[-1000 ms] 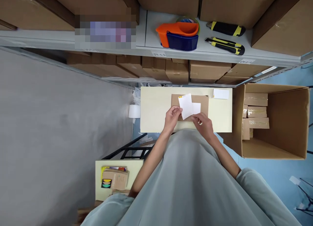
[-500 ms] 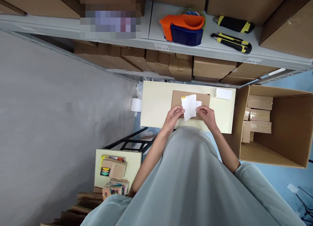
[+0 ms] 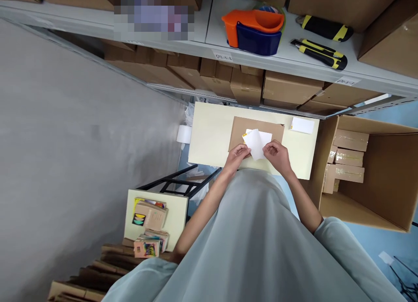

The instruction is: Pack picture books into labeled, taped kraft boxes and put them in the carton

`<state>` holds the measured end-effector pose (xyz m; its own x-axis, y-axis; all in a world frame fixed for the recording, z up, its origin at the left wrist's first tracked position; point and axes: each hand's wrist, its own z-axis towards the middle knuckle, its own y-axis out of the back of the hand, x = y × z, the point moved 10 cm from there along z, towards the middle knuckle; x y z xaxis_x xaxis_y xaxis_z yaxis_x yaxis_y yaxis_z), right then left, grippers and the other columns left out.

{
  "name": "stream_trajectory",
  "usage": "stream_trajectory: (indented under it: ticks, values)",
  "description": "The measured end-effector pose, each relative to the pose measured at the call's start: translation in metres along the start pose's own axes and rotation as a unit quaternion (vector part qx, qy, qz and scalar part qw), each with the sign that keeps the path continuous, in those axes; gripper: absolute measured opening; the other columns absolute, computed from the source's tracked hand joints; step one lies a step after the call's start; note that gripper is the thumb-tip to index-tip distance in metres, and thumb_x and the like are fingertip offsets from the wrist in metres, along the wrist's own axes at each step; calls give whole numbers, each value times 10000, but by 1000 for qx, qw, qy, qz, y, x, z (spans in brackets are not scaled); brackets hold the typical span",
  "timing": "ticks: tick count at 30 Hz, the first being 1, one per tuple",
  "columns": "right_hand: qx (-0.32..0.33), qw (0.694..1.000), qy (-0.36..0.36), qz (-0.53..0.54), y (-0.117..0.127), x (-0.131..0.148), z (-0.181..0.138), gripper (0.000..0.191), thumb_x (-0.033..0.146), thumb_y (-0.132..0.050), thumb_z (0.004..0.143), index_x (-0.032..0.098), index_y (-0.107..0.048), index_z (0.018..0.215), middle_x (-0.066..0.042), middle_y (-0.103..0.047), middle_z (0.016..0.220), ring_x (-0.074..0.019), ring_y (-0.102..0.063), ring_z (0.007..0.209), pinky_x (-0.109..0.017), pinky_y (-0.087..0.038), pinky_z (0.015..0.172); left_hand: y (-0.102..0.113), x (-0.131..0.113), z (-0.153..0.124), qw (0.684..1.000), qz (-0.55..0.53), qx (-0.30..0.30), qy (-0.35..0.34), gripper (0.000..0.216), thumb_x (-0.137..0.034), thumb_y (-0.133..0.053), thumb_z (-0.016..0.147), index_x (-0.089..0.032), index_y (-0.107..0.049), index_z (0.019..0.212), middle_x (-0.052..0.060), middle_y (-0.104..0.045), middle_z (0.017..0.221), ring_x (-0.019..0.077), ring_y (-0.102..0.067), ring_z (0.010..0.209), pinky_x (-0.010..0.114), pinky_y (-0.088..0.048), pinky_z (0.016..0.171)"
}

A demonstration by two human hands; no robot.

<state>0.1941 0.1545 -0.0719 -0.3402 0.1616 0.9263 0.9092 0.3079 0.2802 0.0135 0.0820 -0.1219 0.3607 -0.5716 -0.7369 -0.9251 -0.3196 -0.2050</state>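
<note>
A thin white sheet (image 3: 254,144) with a small yellow mark at its upper left corner is held up, tilted, between my hands. My left hand (image 3: 238,157) pinches its lower left edge between thumb and fingers. My right hand (image 3: 277,157) is closed in a pinch at its right edge. Behind it, a second white piece (image 3: 266,137) shows partly. Both are over a flat brown cardboard piece (image 3: 240,127) on the pale yellow table (image 3: 209,132).
A white stack (image 3: 302,125) rests at the table's right end. An open carton (image 3: 385,175) with small boxes stands to the right. On the shelf above are a tape dispenser (image 3: 254,32) and utility knives (image 3: 320,53). Books (image 3: 150,215) lie on a side table, lower left.
The held sheet has tilted and turned, its lower end swinging right, and more of the white piece behind it shows. My left hand has moved slightly right. The whole view has shifted a little.
</note>
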Motion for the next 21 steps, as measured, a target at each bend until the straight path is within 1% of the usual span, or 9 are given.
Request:
stream_trajectory:
  ticks: [2, 4, 6, 8, 10, 12, 17, 21]
  values:
    - [34, 998, 36, -36, -4, 12, -4, 181, 416, -695, 906, 263, -664, 815, -30, -657, 845, -183, -588, 706, -337, -516, 660, 4, 8, 2, 1000, 24, -5, 9, 428, -564, -928, 701, -220, -723, 853, 34, -771, 935, 212, -723, 975, 352, -583, 942]
    - [90, 990, 74, -80, -12, 23, -9, 143, 365, -678, 926, 269, -663, 821, -29, -654, 841, -189, -592, 718, -341, -516, 687, 9, 15, 4, 999, 44, -8, 20, 454, -607, -920, 697, -222, -749, 866, 47, -781, 915, 221, -731, 938, 336, -582, 865]
    - [152, 976, 102, -121, -20, 27, -13, 107, 300, -658, 932, 269, -667, 829, -22, -655, 845, -189, -604, 737, -335, -507, 711, 11, 23, 5, 998, 56, -7, 30, 475, -637, -918, 685, -222, -762, 857, 47, -778, 873, 205, -718, 846, 319, -571, 787]
    - [192, 963, 111, -154, -24, 26, -12, 90, 246, -653, 921, 264, -669, 834, -15, -660, 854, -185, -613, 747, -325, -492, 718, 11, 32, 5, 997, 65, -5, 39, 485, -649, -925, 668, -219, -761, 823, 43, -771, 839, 172, -673, 733, 301, -546, 704]
    - [200, 956, 107, -187, -22, 20, -5, 93, 213, -664, 902, 258, -662, 821, -10, -661, 857, -183, -609, 739, -319, -473, 709, 7, 42, 5, 996, 67, -5, 52, 487, -652, -927, 661, -217, -748, 785, 47, -774, 837, 148, -630, 662, 290, -516, 643]
    - [196, 951, 99, -217, -17, 14, 8, 108, 186, -672, 880, 254, -652, 798, -10, -666, 857, -185, -606, 734, -320, -458, 705, 3, 52, 5, 996, 61, -10, 69, 486, -652, -925, 666, -215, -737, 766, 57, -785, 857, 141, -624, 641, 285, -503, 620]
    - [188, 948, 97, -239, -9, -1, 50, 101, 158, -651, 854, 246, -640, 805, -30, -670, 883, -209, -615, 773, -338, -466, 741, -9, 67, 17, 994, 17, -24, 103, 479, -626, -947, 665, -211, -749, 798, 85, -820, 987, 149, -693, 701, 280, -537, 652]
    - [191, 950, 115, -220, -14, -15, 80, 95, 166, -594, 911, 238, -627, 857, -62, -664, 957, -236, -622, 894, -362, -499, 843, -10, 70, 28, 992, -10, -61, 112, 478, -610, -961, 673, -205, -740, 798, 98, -829, 971, 165, -726, 722, 300, -580, 686]
